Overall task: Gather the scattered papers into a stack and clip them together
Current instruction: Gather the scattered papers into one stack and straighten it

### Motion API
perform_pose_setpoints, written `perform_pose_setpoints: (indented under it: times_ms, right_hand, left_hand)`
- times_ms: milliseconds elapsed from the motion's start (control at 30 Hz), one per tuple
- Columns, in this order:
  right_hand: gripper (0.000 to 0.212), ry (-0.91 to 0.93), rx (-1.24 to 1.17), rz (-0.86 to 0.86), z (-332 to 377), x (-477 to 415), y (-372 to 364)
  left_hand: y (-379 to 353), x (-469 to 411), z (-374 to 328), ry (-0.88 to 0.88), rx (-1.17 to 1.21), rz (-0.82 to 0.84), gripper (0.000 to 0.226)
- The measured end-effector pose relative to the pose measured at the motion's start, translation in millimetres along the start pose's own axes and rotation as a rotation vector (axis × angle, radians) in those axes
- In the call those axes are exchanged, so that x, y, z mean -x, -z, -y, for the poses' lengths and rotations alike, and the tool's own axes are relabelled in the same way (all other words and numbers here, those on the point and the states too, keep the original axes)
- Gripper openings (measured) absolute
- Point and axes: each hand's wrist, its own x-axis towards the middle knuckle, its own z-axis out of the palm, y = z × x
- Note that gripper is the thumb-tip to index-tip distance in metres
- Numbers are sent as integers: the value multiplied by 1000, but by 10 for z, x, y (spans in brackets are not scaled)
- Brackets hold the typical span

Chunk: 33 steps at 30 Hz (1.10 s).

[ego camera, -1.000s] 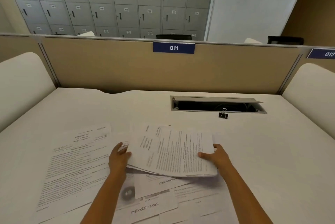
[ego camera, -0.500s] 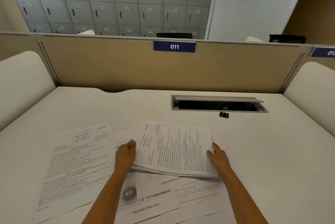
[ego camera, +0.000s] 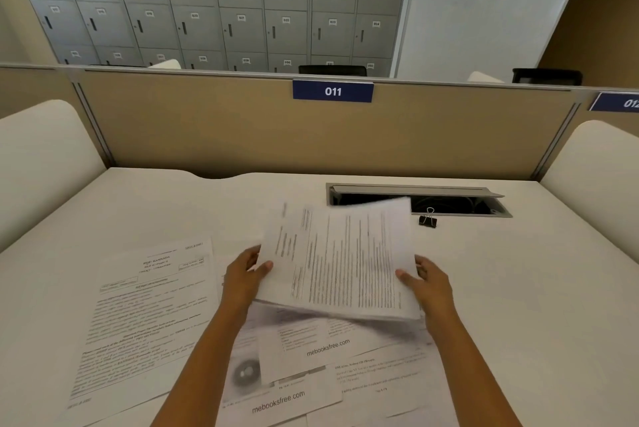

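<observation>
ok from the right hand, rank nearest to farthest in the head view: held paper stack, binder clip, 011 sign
1. held paper stack: the right hand grips its right edge.
2. binder clip: on the desk, beyond the hand.
3. 011 sign: on the back partition.

Tan partition (ego camera: pixel 207 129) runs across the back of a white desk (ego camera: pixel 518 288). Blue plate "011" (ego camera: pixel 332 91) on the partition's top edge, mid-span. A partly cut-off second blue plate (ego camera: pixel 619 102) at its right end. Open cable hatch (ego camera: pixel 415 190) in the desk below the partition, right of centre. Grey numbered lockers (ego camera: pixel 207 4) and a whiteboard (ego camera: pixel 484 4) behind the partition.
</observation>
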Motion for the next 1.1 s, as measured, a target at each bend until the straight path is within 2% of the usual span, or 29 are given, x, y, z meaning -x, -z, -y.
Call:
perform_pose_setpoints:
  times_ms: [100,200,267,433,600,700,833,900,967,1100]
  right_hand:
    - [37,181,-133,-49,244,109,6]
    - [37,270,-142,-12,317,140,38]
    - [44,252,-106,35,266,141,73]
    - [25,140,-129,175,113,145,103]
    - [34,125,-149,160,71,136,102]
    - [39,103,-143,173,-35,120,80]
    - [35,94,-146,171,-21,77,92]
    - [32,77,-192,167,5,50,130]
    - [32,60,-266,166,28,46,151]
    - [37,-18,-519,129,-2,150,-35]
  left_hand:
    - [-68,59,-202,-168,129,-3,44]
    - [-58,40,-237,-218,164,10,44]
    - [-12,21,-169,-189,182,60,51]
    - [16,13,-4,-82,189,190,48]
    - [-25,31,19,-88,214,196,35]
    - [-58,13,132,2,216,195,26]
    - [-24,-53,92,27,66,209,33]
    - [35,-100,-12,28,51,164,34]
    - [88,-155,-102,78,187,111,32]
    - [20,-128,-195,211,602,94,33]
